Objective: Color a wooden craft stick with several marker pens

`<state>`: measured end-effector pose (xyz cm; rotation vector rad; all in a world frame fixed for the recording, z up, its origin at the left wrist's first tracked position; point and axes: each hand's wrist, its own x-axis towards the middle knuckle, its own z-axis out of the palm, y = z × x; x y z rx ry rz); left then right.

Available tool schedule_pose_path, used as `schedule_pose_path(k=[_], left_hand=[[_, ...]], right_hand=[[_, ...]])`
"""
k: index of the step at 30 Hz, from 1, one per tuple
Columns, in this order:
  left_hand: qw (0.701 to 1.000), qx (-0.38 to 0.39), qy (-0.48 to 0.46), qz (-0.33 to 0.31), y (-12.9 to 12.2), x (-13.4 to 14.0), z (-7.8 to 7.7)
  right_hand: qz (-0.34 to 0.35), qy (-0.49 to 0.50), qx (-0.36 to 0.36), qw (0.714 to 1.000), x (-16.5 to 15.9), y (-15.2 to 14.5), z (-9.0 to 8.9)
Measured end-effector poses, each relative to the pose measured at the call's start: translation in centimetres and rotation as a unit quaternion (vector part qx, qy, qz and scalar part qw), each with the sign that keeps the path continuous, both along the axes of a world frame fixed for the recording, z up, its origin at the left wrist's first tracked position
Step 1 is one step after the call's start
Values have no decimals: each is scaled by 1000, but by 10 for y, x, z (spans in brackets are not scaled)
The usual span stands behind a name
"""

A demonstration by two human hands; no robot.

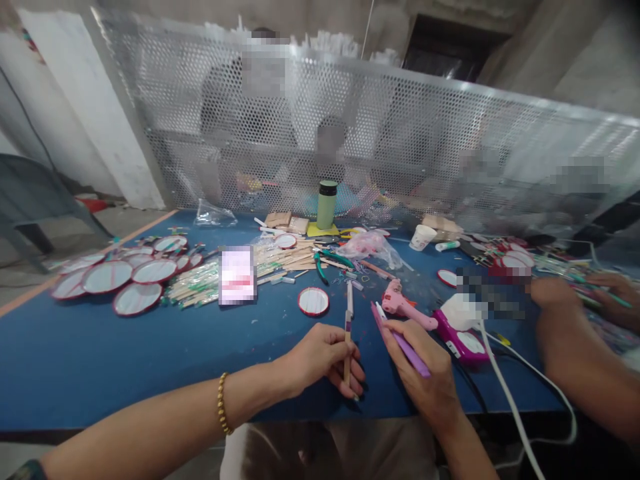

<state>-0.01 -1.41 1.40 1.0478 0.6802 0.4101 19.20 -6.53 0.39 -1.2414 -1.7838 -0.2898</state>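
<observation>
My left hand (333, 357) pinches a flat wooden stick (347, 367) upright over the table's front edge; a small purple patch shows near its upper end. In my right hand (423, 363) is a purple pen-like tool (411, 352), its white-tipped end pointing up and left; its exact kind is unclear. The two hands are apart. Just beyond the right one lies a pink glue gun (400, 300). A round red-rimmed disc (313, 302) rests on the blue table (200, 367) beyond my left hand.
Several red-rimmed discs (107, 276) and a bundle of sticks (193, 287) spread across the left. Farther back are a lit phone (237, 275), pliers (321, 268), a green bottle (327, 208) and a paper cup (423, 237). A white cable (505, 393) and another person's hand (555, 307) are on the right.
</observation>
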Motion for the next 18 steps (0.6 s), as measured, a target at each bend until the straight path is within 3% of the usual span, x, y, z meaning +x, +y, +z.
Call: schedule_pose_path(k=[4,9,11,14,18], left_hand=[[1000,18,-4,17,4,0,1],[999,35,6,11,6,1,-2],[999,42,14,15,6,1,-3],[998,57,23,17,6,2,-4],[998,61,20,5,5,3,-4]], right_hand=[[3,-74,14,997,19,-8,-2],[-24,-169,2,985,13,6,6],[-59,-238,-22,969,6,20,10],[-99,-373,-84,919,-2,44,11],[-111,-392,-95,908,-8,62,5]])
